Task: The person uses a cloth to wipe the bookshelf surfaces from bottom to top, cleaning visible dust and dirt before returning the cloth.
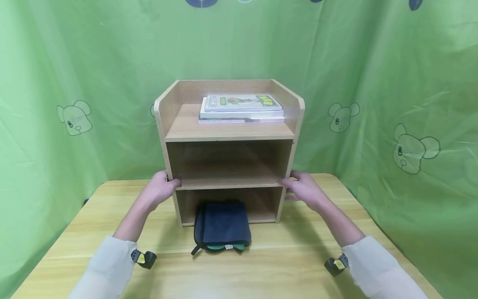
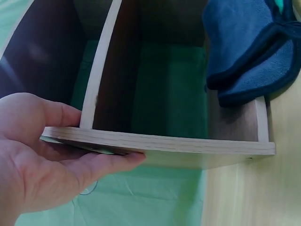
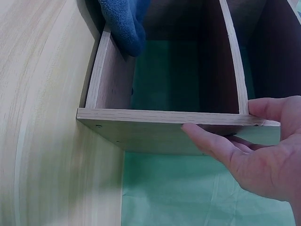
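Observation:
A light wooden shelf unit (image 1: 228, 183) with three levels stands upright on the table. My left hand (image 1: 159, 189) grips its left side panel at the height of the middle board; in the left wrist view the thumb (image 2: 63, 114) lies inside and the fingers outside. At the same height my right hand (image 1: 304, 189) holds the right side panel, its thumb (image 3: 265, 107) against the inner side by the board. A dark blue zippered cloth pouch (image 1: 225, 224) sits partly in the bottom compartment and sticks out in front. Several stacked books (image 1: 242, 109) lie on the top level.
The wooden table (image 1: 209, 274) extends in front and to both sides of the shelf unit. A green curtain (image 1: 239, 45) with mouse-head prints hangs behind and along the sides. Each wrist wears a small black camera on a strap, one on the left (image 1: 145, 258).

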A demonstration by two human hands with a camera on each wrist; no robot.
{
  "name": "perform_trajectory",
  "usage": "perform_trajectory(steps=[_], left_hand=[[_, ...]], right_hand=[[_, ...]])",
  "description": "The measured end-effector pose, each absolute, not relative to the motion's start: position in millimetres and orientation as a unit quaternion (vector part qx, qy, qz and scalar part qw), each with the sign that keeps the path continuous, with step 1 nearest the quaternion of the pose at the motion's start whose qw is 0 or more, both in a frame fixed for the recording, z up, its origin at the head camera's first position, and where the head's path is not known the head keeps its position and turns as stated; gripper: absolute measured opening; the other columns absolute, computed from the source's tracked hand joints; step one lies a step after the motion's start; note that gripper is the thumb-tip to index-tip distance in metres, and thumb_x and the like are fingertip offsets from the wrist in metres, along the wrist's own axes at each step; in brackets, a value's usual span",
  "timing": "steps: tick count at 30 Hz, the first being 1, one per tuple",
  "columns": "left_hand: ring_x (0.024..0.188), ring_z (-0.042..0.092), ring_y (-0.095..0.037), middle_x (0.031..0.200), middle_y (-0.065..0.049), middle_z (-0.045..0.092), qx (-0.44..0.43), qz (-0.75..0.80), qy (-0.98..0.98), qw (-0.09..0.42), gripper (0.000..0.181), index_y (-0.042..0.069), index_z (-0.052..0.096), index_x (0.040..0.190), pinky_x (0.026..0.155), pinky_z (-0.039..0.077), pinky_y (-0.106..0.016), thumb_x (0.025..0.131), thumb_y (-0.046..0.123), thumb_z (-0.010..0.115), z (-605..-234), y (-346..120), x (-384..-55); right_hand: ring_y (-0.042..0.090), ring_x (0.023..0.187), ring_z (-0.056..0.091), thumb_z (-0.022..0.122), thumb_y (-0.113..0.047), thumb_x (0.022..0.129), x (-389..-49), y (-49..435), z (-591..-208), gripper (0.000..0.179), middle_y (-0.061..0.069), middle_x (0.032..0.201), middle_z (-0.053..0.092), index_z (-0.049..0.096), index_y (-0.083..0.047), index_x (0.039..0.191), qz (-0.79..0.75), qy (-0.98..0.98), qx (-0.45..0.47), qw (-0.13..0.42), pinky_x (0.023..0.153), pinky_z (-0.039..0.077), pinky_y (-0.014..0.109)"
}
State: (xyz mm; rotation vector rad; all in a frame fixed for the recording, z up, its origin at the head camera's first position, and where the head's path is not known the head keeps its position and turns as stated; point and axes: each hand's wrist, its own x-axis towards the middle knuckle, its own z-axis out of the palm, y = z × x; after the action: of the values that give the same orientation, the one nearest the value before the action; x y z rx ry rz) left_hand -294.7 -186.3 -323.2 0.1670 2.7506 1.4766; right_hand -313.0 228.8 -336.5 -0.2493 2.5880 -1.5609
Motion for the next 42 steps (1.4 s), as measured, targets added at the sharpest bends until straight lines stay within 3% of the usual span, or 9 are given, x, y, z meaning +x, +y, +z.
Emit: perform_trajectory(steps=[3,9,26,29,32,35,39,42], left_hand=[[0.111,0.056,-0.032,0.128,-0.028,0.056,0.055,0.497,0.865,0.028,0.046,-0.015,0.047,0.136,0.094,0.053,-0.045,0.097,0.010,0.048,-320.3,-187.6,-294.7],[0.132,0.050,-0.040,0.144,-0.035,0.045,0.063,0.540,0.836,0.072,0.053,-0.019,0.036,0.142,0.106,0.049,-0.052,0.098,0.007,0.048,-317.8,-192.2,-295.2],[0.138,0.044,-0.045,0.147,-0.035,0.041,0.074,0.528,0.841,0.088,0.055,-0.018,0.033,0.146,0.109,0.046,-0.053,0.099,0.007,0.048,-318.3,-194.4,-297.2],[0.138,0.044,-0.044,0.147,-0.034,0.041,0.068,0.529,0.842,0.087,0.055,-0.017,0.033,0.145,0.109,0.046,-0.052,0.099,0.008,0.049,-318.2,-193.7,-296.7],[0.137,0.045,-0.042,0.147,-0.033,0.042,0.063,0.527,0.843,0.086,0.054,-0.017,0.035,0.145,0.109,0.046,-0.051,0.099,0.008,0.049,-317.9,-193.2,-296.3],[0.136,0.045,-0.042,0.147,-0.032,0.042,0.060,0.526,0.844,0.086,0.054,-0.016,0.035,0.144,0.109,0.046,-0.051,0.099,0.008,0.049,-317.4,-193.3,-296.4],[0.137,0.045,-0.041,0.147,-0.032,0.042,0.058,0.525,0.845,0.088,0.054,-0.016,0.034,0.145,0.109,0.046,-0.051,0.099,0.008,0.049,-316.5,-193.9,-296.3],[0.136,0.046,-0.041,0.147,-0.032,0.042,0.058,0.525,0.845,0.087,0.054,-0.016,0.035,0.145,0.109,0.046,-0.051,0.099,0.008,0.049,-316.1,-194.1,-296.2]], right_hand=[[0.050,0.129,0.053,0.057,-0.025,0.101,-312.7,227.9,-335.8,0.069,0.034,0.149,0.042,0.029,0.010,0.152,-0.514,0.852,-0.083,0.056,0.090,0.059,0.040],[0.051,0.129,0.053,0.056,-0.024,0.101,-313.0,226.0,-335.1,0.066,0.034,0.148,0.043,0.030,0.010,0.152,-0.518,0.849,-0.084,0.057,0.092,0.058,0.043],[0.045,0.124,0.059,0.056,-0.029,0.101,-310.1,226.7,-333.5,0.066,0.033,0.147,0.046,0.034,0.010,0.150,-0.487,0.868,-0.084,0.041,0.093,0.058,0.042],[0.039,0.108,0.069,0.055,-0.032,0.102,-306.2,225.6,-330.6,0.058,0.030,0.131,0.060,0.047,0.010,0.141,-0.453,0.887,-0.081,0.032,0.092,0.058,0.045],[0.028,0.076,0.072,0.049,-0.037,0.105,-300.3,223.4,-326.0,0.046,0.020,0.089,0.072,0.065,0.007,0.102,-0.385,0.919,-0.083,0.029,0.080,0.057,0.041],[0.023,0.059,0.065,0.038,-0.042,0.108,-292.3,217.5,-322.3,0.058,0.011,0.066,0.065,0.060,-0.001,0.074,-0.330,0.939,-0.077,0.060,0.067,0.058,0.038],[0.021,0.055,0.062,0.041,-0.043,0.108,-279.6,200.3,-325.8,0.055,0.008,0.065,0.063,0.062,-0.003,0.077,-0.273,0.954,-0.074,0.102,0.059,0.058,0.036],[0.017,0.053,0.057,0.055,-0.037,0.103,-274.0,178.9,-335.9,0.041,0.005,0.063,0.061,0.063,-0.006,0.079,-0.227,0.966,-0.106,0.062,0.056,0.051,0.032]])
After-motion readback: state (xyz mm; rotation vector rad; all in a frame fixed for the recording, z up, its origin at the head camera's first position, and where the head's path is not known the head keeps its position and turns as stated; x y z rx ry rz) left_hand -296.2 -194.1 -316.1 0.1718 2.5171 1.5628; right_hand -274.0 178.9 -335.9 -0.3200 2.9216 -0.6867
